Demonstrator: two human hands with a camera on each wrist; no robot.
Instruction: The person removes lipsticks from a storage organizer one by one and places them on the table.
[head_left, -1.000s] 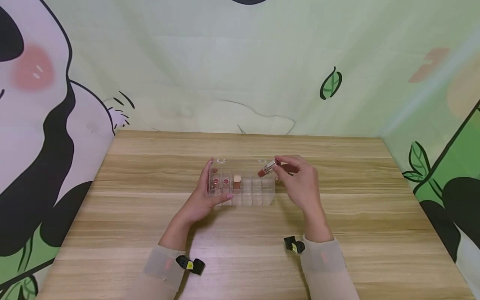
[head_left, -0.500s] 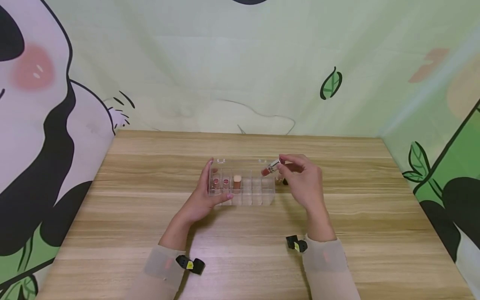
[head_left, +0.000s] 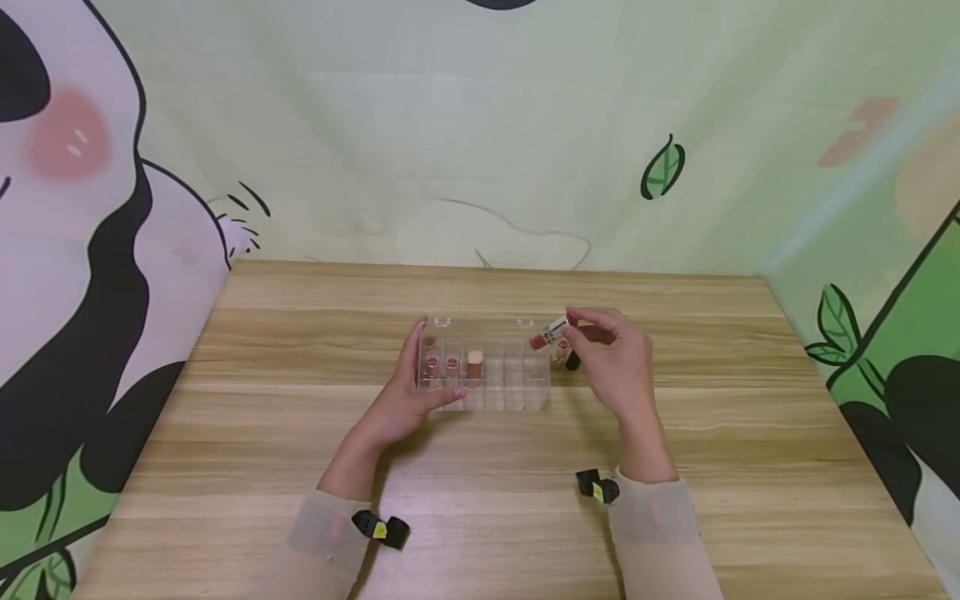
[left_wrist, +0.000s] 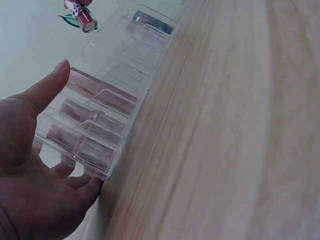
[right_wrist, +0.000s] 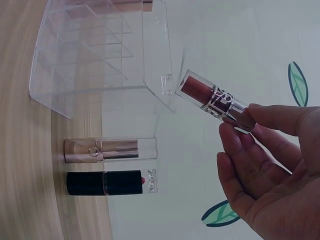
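Red lipstick point(right_wrist: 216, 102): holding tilted above clear plastic organizer point(head_left: 493, 397)

Pinching the lipstick's silver base between thumb and fingers of the right hand point(head_left: 617, 354), pointing the clear-capped end down and toward the organizer. Holding it beyond the fingertips, just above the organizer's right end; not confirming contact with the edge. Gripping the organizer's left end with the left hand point(head_left: 401, 400), laying the thumb across the front.

Noting, in separate left-side compartments, two clear-capped lipsticks point(head_left: 432, 367) and a peach-topped tube point(head_left: 475, 364). Noting also, standing on the wooden table point(head_left: 487, 467) beside the right end, a gold lipstick point(right_wrist: 82, 150) and a black lipstick point(right_wrist: 105, 183).

Judging the step in hand as transferring the pinched lipstick; not establishing whether toward compartment or tabletop. Judging the next move as calling for turning it upright, then lowering without knocking divider walls or neighbouring lipsticks, while bracing the organizer.
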